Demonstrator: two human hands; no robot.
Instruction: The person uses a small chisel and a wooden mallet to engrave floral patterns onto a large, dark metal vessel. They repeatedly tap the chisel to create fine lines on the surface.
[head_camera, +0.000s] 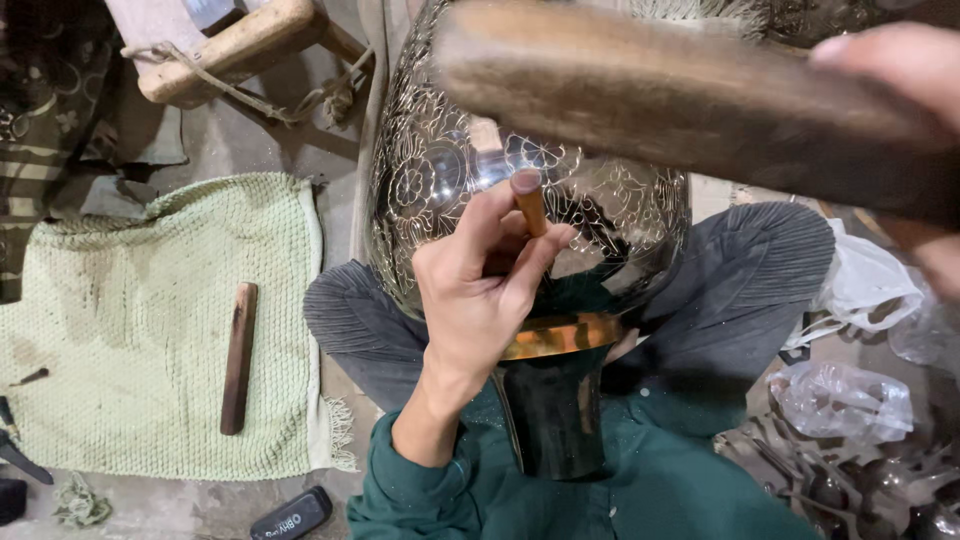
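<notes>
1. We find the left hand (480, 290) closed around a short punch (530, 205), its tip set against the engraved metal vase (440, 170) just beyond the fingers.
2. The right hand (920, 150) is closed on a wooden mallet (680, 100), raised above and to the right of the left hand, clear of the punch head.
3. The vase lies across our lap, its dark neck (555, 420) and brass band (560, 335) just beneath the left wrist.
4. Floral engraving covers the body beyond and left of the left hand. The patch nearest that hand looks plainer; we judge the chasing well advanced but unfinished there. The far side is hidden.
5. Well left of the left hand, a wooden bar (238, 357) rests on a green mat (150, 330) on the floor.
</notes>
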